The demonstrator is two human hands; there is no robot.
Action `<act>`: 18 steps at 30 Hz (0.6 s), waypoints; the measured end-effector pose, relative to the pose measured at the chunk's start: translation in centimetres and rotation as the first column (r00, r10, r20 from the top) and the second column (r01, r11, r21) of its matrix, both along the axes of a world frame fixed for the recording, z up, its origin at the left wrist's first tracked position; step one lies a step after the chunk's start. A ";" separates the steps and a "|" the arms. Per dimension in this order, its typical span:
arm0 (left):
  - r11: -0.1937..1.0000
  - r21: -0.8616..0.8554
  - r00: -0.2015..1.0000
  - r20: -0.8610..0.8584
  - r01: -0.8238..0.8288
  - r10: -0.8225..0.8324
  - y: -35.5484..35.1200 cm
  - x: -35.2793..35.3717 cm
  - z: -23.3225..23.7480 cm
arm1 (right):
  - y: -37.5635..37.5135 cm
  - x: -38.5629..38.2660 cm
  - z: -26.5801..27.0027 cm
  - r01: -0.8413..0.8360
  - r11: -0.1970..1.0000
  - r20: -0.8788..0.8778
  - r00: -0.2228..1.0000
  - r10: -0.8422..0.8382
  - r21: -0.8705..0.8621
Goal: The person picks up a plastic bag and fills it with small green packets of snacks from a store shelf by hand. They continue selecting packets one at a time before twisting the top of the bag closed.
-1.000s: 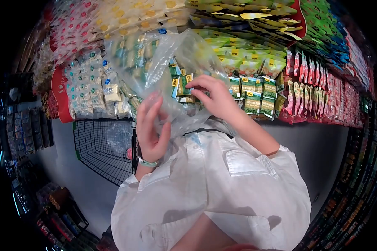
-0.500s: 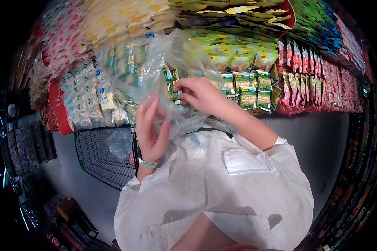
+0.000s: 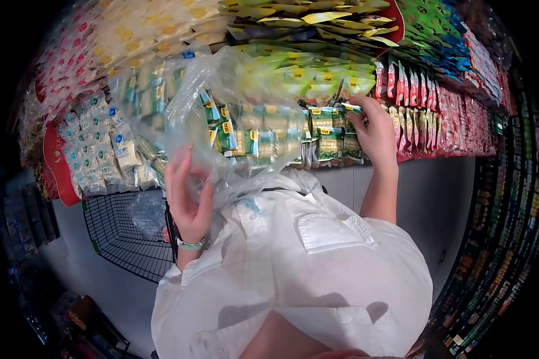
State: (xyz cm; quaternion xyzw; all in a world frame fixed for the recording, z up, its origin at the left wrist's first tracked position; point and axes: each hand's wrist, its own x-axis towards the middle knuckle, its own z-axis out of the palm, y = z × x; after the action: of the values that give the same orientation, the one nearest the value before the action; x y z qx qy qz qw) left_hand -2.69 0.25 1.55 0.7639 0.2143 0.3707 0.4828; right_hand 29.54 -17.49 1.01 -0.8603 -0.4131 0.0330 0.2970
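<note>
My left hand (image 3: 188, 200) holds the near edge of a large clear plastic bag (image 3: 188, 99), its fingers partly behind the film. Several small green and yellow packets (image 3: 221, 122) show through the bag. To the right, my right hand (image 3: 374, 128) pinches the top corner of a green-and-white packet (image 3: 352, 109) at the right end of the row of green packets (image 3: 329, 140) on the display. The bag's open side spreads between my hands.
A black wire shopping cart (image 3: 126, 230) with clear plastic in it stands at lower left. White packets (image 3: 93, 140) lie left of the bag, lime-green bags (image 3: 317, 84) behind it, red and pink packets (image 3: 449, 128) at right. Dark shelves line the far right.
My right hand has moved from the bag's opening rightward to the green packets. My left hand stays at the bag, and the whole view has shifted slightly.
</note>
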 end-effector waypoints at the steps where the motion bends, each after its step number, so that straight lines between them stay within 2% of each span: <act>1: 1.000 -0.006 1.000 0.014 0.004 -0.004 0.1 0.0 -0.2 | -0.4 0.4 0.3 0.039 0.999 0.019 0.999 -0.038 -0.003; 3: 1.000 -0.018 0.999 0.038 0.014 -0.014 0.1 0.0 -0.4 | -0.8 1.2 0.5 0.122 0.993 0.060 0.991 -0.122 0.003; 5: 0.999 -0.024 0.999 0.046 0.028 -0.027 0.2 0.1 -0.5 | -1.0 1.9 0.4 0.128 0.991 0.146 0.980 -0.132 0.038; 7: 0.999 -0.029 0.998 0.043 0.040 -0.038 0.2 0.1 -0.4 | -1.4 3.1 -0.2 0.057 0.998 0.308 0.951 -0.041 -0.042; 13: 0.998 -0.033 0.998 0.037 0.053 -0.051 0.6 -0.1 -0.4 | -0.4 3.2 -0.9 0.116 0.917 0.303 0.953 0.006 -0.383; 18: 1.000 -0.005 0.998 0.066 0.018 -0.018 0.8 -0.3 -0.9 | -0.4 3.7 -1.2 0.123 0.947 0.390 0.921 0.003 -0.298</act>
State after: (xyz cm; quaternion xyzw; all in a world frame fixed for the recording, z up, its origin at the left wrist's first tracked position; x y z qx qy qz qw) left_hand -3.00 1.07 0.64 0.7518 0.1925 0.3907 0.4951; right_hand 33.25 -17.86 -0.14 -0.8986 -0.4258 -0.0803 0.0691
